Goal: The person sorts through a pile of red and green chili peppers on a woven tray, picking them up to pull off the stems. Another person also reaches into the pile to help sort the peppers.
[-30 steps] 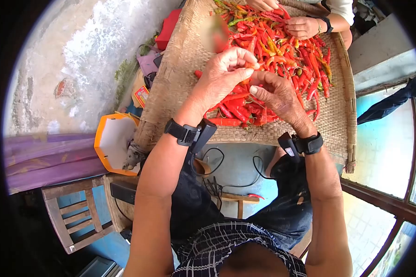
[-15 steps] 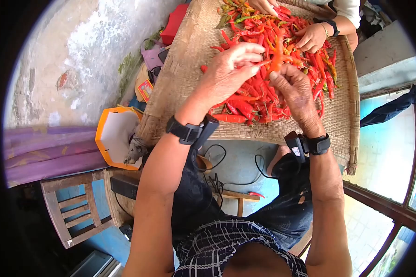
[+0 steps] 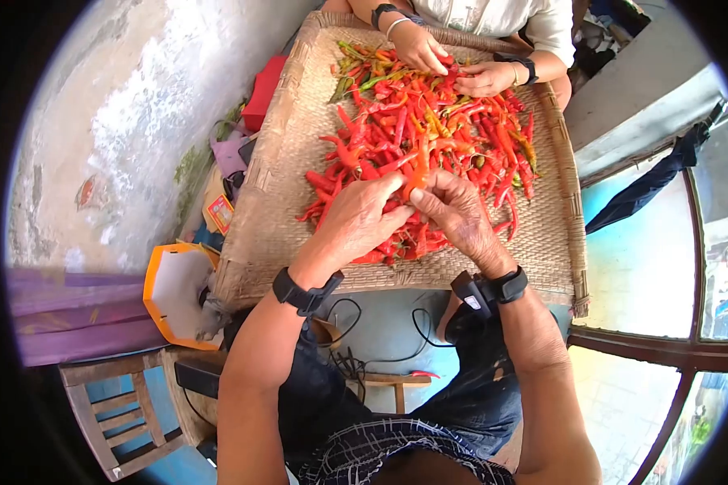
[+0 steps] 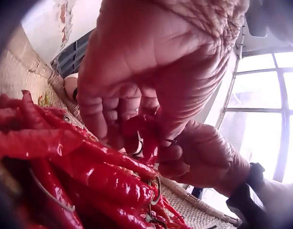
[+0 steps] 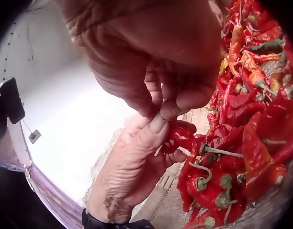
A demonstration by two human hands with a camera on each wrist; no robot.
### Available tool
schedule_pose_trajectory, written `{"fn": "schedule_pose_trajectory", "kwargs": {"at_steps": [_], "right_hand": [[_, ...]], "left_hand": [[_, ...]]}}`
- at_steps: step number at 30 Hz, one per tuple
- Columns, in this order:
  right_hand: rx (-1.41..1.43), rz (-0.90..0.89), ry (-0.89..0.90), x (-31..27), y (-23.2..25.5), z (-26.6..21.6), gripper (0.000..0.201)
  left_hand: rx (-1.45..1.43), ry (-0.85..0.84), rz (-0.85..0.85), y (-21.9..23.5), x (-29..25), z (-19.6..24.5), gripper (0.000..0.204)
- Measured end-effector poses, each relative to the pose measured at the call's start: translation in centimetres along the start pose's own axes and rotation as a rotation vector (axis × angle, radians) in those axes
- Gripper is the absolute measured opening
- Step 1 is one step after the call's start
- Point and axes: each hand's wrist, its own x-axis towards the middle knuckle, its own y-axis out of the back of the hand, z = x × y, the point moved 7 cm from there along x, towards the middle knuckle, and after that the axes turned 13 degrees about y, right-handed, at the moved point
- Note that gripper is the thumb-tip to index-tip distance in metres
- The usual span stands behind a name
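Both hands meet above the near side of a heap of red chili peppers. My right hand pinches an orange-red chili pepper between thumb and fingers, its long body pointing away from me. My left hand is curled close beside it, fingertips near the right thumb. In the right wrist view, the left hand holds a glossy red chili pepper in its fingers, just below the right hand. The left wrist view shows a red chili pepper under the left fingers, its stem toward the right hand.
The heap lies on a large woven tray with a raised rim. Across it, another person's hands work at the far edge of the peppers. An orange-edged box and a wooden chair stand at left; windows are at right.
The hands parted, showing the orange-red chili pepper in the right hand, then came together again lower in the view. The view has shifted, and the other person's hands have drawn closer together.
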Motion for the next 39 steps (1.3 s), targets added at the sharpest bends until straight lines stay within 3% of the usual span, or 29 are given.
{"fn": "schedule_pose_trajectory", "kwargs": {"at_steps": [2,6,8,10,11,12,14,15,16,18,20,22,24,26,28,30,32,34,35,36,38,39], "right_hand": [[0.057,0.049,0.035,0.3,0.8,0.7,0.01],[0.143,0.4,0.038,0.4,3.6,0.0,0.018],[0.112,0.381,-0.01,0.3,4.7,-0.5,0.018],[-0.192,-0.122,-0.27,-0.2,3.2,0.4,0.017],[-0.258,-0.269,-0.36,-0.7,2.9,0.9,0.016],[-0.254,-0.27,-0.364,-0.6,3.2,0.9,0.016],[-0.228,-0.259,-0.198,0.2,3.7,0.1,0.016],[-0.141,-0.063,-0.038,1.0,5.7,0.4,0.024],[-0.138,-0.06,-0.047,1.4,5.8,0.5,0.024],[0.035,0.457,0.108,2.1,9.0,-0.7,0.036],[-0.096,0.387,0.099,1.9,8.3,-1.2,0.045],[-0.267,-0.039,-0.072,1.4,3.3,-0.8,0.044],[-0.091,-0.174,-0.018,1.0,0.1,0.8,0.041],[-0.125,-0.213,-0.065,0.5,-0.4,0.7,0.031],[-0.307,-0.265,0.003,0.6,-0.6,0.5,0.023],[-0.315,-0.229,0.046,0.6,-0.2,0.4,0.016],[-0.332,-0.122,0.04,0.7,1.1,-0.1,0.015],[-0.251,-0.069,0.048,0.6,2.0,-0.4,0.016],[-0.212,-0.023,0.009,0.6,2.6,-0.7,0.016],[-0.174,0.022,-0.029,0.5,3.1,-0.8,0.016],[-0.165,0.033,-0.018,0.4,3.1,-0.8,0.018],[-0.197,-0.028,-0.035,0.1,2.4,-0.9,0.019]], "left_hand": [[0.001,0.085,-0.076,-0.3,-0.1,-0.5,0.021],[-0.009,0.105,-0.045,0.5,-0.5,-0.4,0.015],[-0.035,0.179,-0.011,1.2,-0.4,-1.1,0.013],[0.02,0.195,0.081,2.5,-0.1,-1.7,0.013],[-0.002,0.199,0.094,3.0,0.0,-2.0,0.014],[-0.023,0.203,0.109,3.4,0.2,-2.4,0.014],[-0.067,0.201,0.104,3.5,0.5,-2.6,0.015],[-0.114,0.194,0.098,3.3,0.4,-2.6,0.015],[-0.116,0.2,0.09,3.1,0.2,-2.4,0.015],[-0.335,0.263,0.08,3.0,0.3,-2.2,0.017],[-0.397,0.276,0.036,2.7,0.4,-1.7,0.017],[-0.459,0.31,-0.083,1.9,0.5,-1.9,0.016],[-0.468,0.317,-0.111,1.6,0.4,-2.1,0.016],[-0.502,0.258,-0.149,1.3,0.6,-1.9,0.016],[-0.469,0.235,-0.089,1.4,0.6,-1.7,0.016],[-0.563,0.21,-0.047,1.9,0.3,-1.5,0.02],[-0.49,0.225,-0.017,3.0,0.1,-2.1,0.022],[-0.108,0.151,0.066,4.6,-0.3,-1.8,0.018],[-0.025,0.185,-0.01,4.4,-0.4,-3.2,0.03],[-0.027,0.186,-0.007,4.9,-0.8,-3.6,0.03],[0.272,0.133,-0.094,4.5,-1.5,-3.6,0.031],[0.328,0.17,-0.154,4.3,-1.7,-3.4,0.035]]}}
